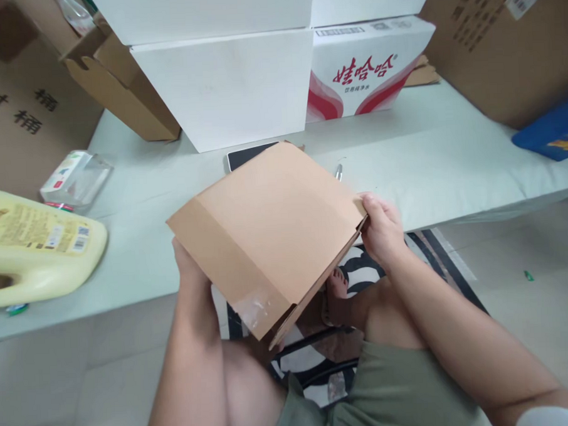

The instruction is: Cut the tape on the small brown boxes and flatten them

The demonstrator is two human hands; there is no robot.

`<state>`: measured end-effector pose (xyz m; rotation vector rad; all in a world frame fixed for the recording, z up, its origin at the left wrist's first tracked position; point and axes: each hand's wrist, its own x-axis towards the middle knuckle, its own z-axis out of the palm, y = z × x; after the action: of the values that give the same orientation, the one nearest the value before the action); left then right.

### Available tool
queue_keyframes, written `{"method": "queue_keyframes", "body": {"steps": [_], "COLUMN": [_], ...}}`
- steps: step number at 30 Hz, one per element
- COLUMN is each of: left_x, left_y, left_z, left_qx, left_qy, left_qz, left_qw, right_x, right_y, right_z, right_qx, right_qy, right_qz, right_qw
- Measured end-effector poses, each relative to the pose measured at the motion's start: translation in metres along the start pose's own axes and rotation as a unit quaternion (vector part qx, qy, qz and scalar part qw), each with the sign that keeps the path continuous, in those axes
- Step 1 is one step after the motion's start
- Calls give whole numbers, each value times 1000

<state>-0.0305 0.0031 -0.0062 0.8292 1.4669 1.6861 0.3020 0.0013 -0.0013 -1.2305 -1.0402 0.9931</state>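
Note:
A brown cardboard box (279,216) is held tilted above my lap and over the near edge of the table. My right hand (382,229) grips its right corner, fingers closed on the cardboard edge. At the left side my left hand (188,262) supports the box, its fingers hidden behind the cardboard. A flap with a strip of clear tape (256,309) shows at the near corner. Behind the box, a dark-screened device with a white rim (248,157) lies partly covered on the table. A pen (339,171) lies just beyond the box's right side.
White cartons (226,90) stand stacked at the back of the table (451,162). On the left are a pale yellow jug (45,248), a clear plastic container (80,181) and an open cardboard box (123,88). A blue package (551,129) sits at the right, before a large carton (507,52).

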Motion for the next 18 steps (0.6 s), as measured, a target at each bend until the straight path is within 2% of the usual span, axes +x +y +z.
{"method": "queue_keyframes", "body": {"steps": [3, 6, 8, 10, 11, 13, 15, 16, 18], "left_x": [-7, -14, -15, -15, -14, -12, -11, -11, -10], "left_y": [14, 28, 37, 43, 46, 48, 48, 47, 43], "left_z": [10, 21, 29, 34, 36, 39, 40, 39, 37], "left_qx": [-29, -143, -214, -246, -254, -263, -273, -282, -307], "left_qy": [1, 1, 29, 59, 69, 76, 73, 69, 40], "left_qz": [-34, -128, -185, -199, -199, -200, -201, -194, -164], "left_qw": [999, 981, 959, 947, 944, 941, 938, 937, 937], "right_x": [1, 1, 2, 3, 3, 3, 0, -1, -3], "right_y": [-6, -11, -11, -9, -8, -6, -7, -8, -11], "right_z": [0, -1, -2, -3, -3, -1, 2, 4, 8], "right_qx": [-51, -142, -176, -152, -121, -38, 21, 38, 55], "right_qy": [15, 40, 70, 84, 65, -22, -107, -124, -111], "right_qz": [12, -18, -54, -49, -18, 81, 160, 178, 183], "right_qw": [999, 989, 981, 984, 990, 996, 981, 975, 975]}}
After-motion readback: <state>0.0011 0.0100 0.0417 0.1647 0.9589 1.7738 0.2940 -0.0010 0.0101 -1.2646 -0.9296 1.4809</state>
